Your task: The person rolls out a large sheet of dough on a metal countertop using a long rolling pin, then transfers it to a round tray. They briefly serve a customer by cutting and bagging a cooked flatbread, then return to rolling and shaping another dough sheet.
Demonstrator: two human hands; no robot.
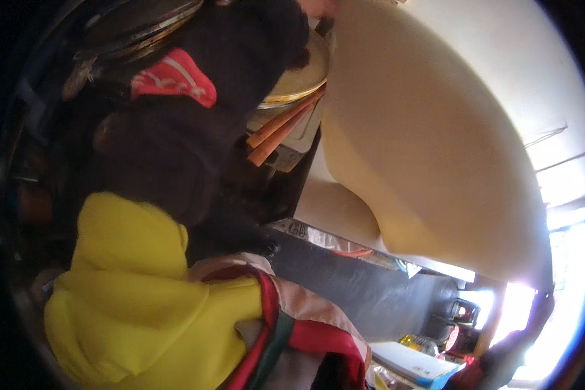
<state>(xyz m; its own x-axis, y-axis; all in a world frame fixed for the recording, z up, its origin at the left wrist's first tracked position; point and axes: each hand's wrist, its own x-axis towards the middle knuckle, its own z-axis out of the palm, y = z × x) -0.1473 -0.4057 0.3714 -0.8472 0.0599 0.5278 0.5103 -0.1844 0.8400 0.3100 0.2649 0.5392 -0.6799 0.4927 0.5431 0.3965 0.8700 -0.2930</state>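
Note:
Neither of my hands can be made out. A large smooth pale beige sheet with a rounded fold near its lower end fills the right-centre; its material is unclear. Bunched yellow cloth, shaped like a hood, fills the lower left, beside a pink, red and green garment. Above it, a dark garment with a red patch covers much of the upper left. At the top edge a bit of skin, possibly a hand, shows beside that garment; whose it is I cannot tell.
Two reddish-brown flat sticks lie beside round, yellowish-rimmed plates. Dark round pans are stacked at the upper left. A white-and-blue box and a yellow bottle stand at the lower right, near a bright opening.

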